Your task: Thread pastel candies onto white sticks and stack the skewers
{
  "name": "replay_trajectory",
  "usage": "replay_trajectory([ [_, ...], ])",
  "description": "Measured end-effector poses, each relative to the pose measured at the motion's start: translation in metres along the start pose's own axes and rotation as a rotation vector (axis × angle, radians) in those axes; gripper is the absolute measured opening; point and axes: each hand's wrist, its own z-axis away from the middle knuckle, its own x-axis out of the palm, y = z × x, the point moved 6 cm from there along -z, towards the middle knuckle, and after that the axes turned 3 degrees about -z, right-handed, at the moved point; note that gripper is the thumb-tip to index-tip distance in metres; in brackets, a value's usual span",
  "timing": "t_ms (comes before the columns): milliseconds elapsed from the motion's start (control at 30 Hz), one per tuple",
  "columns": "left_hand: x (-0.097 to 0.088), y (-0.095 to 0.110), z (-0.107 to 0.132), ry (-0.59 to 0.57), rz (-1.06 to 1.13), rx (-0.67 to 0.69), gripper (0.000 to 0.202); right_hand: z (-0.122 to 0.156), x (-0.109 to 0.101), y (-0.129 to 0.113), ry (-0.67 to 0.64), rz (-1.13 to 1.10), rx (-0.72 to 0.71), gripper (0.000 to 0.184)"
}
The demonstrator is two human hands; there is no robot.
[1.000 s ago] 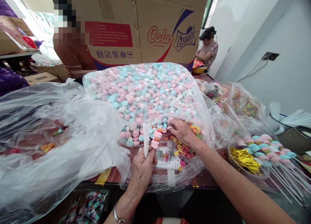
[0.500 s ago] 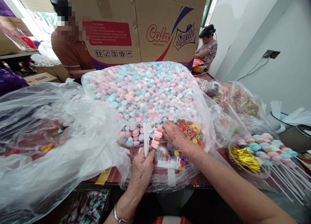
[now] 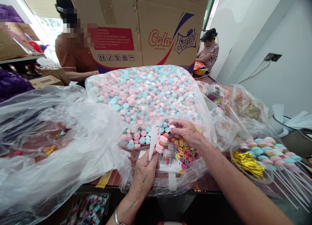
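Note:
My left hand (image 3: 145, 171) is closed around a bundle of white sticks (image 3: 153, 141) and a candy skewer (image 3: 162, 143) threaded with pink marshmallows and orange gummy rings. Just right of the skewer's tip, my right hand (image 3: 187, 133) pinches a pink marshmallow (image 3: 172, 127) between thumb and fingers. Behind both hands a clear plastic bag (image 3: 204, 111) spreads over a heap of pink, blue and white marshmallows (image 3: 146, 88). Loose gummy rings (image 3: 186, 152) in red, yellow and green lie below my right hand.
At right, finished marshmallow skewers (image 3: 270, 150) lie by a tub of gold twist ties (image 3: 248, 163). A pot (image 3: 292, 134) holds more white sticks. A large carton (image 3: 161, 30) stands behind the heap, with one person on either side. Crumpled plastic (image 3: 73, 140) covers the left.
My right hand has moved right from the skewer's tip and now shows a pink marshmallow in its fingers. My left hand, with sticks and skewer, has shifted slightly right.

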Motion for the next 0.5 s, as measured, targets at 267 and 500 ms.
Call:
replay_trajectory([
  [267, 0.004, 0.010, 0.001, -0.049, -0.108, 0.019, 0.033, 0.012, 0.000, -0.003, -0.035, -0.164, 0.094, 0.042],
  [500, 0.003, 0.011, 0.002, -0.047, -0.111, 0.012, 0.035, 0.021, 0.001, -0.008, -0.049, -0.007, 0.007, 0.039],
])
